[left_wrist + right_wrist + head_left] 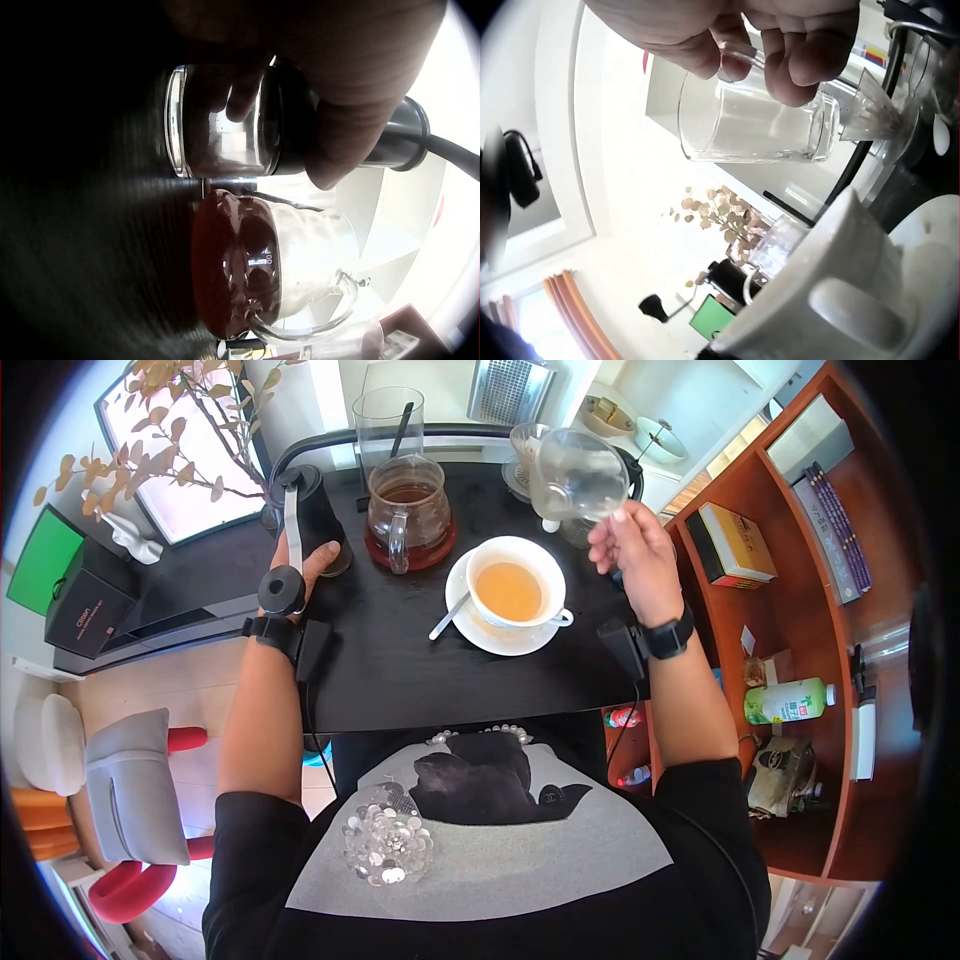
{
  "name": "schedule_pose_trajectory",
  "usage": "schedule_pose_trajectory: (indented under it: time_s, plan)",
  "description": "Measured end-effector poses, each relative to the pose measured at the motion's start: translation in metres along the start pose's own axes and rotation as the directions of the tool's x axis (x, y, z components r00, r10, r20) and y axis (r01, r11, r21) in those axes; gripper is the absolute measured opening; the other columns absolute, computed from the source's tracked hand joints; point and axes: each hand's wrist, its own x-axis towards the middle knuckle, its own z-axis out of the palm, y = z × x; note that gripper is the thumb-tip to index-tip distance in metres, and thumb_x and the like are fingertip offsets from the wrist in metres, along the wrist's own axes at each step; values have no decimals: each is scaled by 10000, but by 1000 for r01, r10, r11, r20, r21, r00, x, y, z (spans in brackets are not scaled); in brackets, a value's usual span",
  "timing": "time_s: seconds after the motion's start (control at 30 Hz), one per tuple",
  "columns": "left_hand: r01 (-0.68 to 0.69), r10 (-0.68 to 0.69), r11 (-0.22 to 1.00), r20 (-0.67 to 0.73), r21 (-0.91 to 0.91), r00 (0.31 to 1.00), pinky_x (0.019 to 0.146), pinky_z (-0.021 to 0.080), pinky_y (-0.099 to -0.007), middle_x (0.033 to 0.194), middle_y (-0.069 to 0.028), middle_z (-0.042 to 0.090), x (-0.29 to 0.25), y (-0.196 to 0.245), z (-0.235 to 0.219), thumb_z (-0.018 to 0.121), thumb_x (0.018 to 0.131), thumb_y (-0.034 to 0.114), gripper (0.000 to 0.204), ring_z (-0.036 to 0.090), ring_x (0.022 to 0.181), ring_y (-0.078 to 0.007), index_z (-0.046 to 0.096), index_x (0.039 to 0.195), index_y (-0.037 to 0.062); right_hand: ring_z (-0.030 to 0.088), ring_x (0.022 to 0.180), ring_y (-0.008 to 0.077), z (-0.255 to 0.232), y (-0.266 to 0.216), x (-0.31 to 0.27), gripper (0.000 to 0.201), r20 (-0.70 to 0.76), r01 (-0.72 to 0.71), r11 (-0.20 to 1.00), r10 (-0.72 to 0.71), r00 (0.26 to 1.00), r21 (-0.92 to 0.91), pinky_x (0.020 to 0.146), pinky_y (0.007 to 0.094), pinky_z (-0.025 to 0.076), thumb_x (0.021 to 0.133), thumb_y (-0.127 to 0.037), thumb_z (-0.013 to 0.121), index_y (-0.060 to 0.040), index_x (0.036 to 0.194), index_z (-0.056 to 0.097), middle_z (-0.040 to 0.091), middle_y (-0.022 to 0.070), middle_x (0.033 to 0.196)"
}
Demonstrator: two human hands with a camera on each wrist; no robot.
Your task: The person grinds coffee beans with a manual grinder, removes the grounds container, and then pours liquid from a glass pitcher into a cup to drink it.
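Note:
On the left of the black table, my left hand (314,572) grips a black hand coffee grinder (322,510) with a crank. In the left wrist view, the grinder's clear glass base (202,142) is right at the tabletop, with the thumb across its black body. My right hand (645,555) pinches the handle of a clear glass mug (742,127), raised at the table's right side. The mug looks empty. Between the hands stand a glass carafe (408,520) of reddish-brown liquid and a white cup (545,565) of light-brown drink on a saucer (500,643) with a spoon (448,618).
Behind the carafe stands a tall clear glass (372,425) with a black stick in it. A glass dripper (522,445) is at the back right. A wooden shelf (790,605) with books and bottles borders the right; a black box (90,605) sits left.

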Motion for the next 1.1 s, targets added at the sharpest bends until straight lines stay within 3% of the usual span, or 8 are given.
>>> schedule_pose_trajectory:
  time_s: [0.27, 0.5, 0.9, 1.1]
  plan:
    - [7, -7, 999, -4, -45, 1000, 901, 372, -305, 1104, -108, 535, -1, -1, 0, 687, 737, 250, 605, 498, 1016, -200, 415, 1223, 13, 565, 629, 148, 20, 21, 46, 218, 170, -216, 975, 204, 964, 58, 544, 243, 454, 898, -283, 483, -66, 910, 506, 578, 76, 746]
    - [15, -15, 1000, 0, -14, 1000, 899, 374, -307, 1094, -104, 539, -2, 3, 0, 685, 739, 237, 589, 498, 1009, -200, 422, 1214, 9, 567, 643, 151, 27, 38, 54, 224, 210, -355, 934, 342, 916, 26, 591, 250, 477, 902, -278, 476, -56, 913, 505, 574, 79, 769]
    - [-49, 50, 997, 9, -63, 999, 897, 377, -299, 1096, -108, 547, -2, 3, 1, 696, 742, 219, 587, 503, 1005, -195, 423, 1208, -10, 559, 692, 124, 29, 73, 65, 225, 278, -405, 912, 371, 886, 73, 637, 235, 478, 904, -280, 476, -59, 922, 517, 574, 73, 799]
    - [-30, 30, 999, -12, -45, 999, 902, 375, -305, 1110, -119, 542, -2, 1, 1, 696, 741, 235, 603, 501, 1013, -201, 417, 1210, -23, 566, 702, 126, 31, 72, 63, 260, 232, -389, 920, 371, 899, 36, 632, 232, 478, 905, -287, 475, -43, 978, 526, 584, 81, 825]
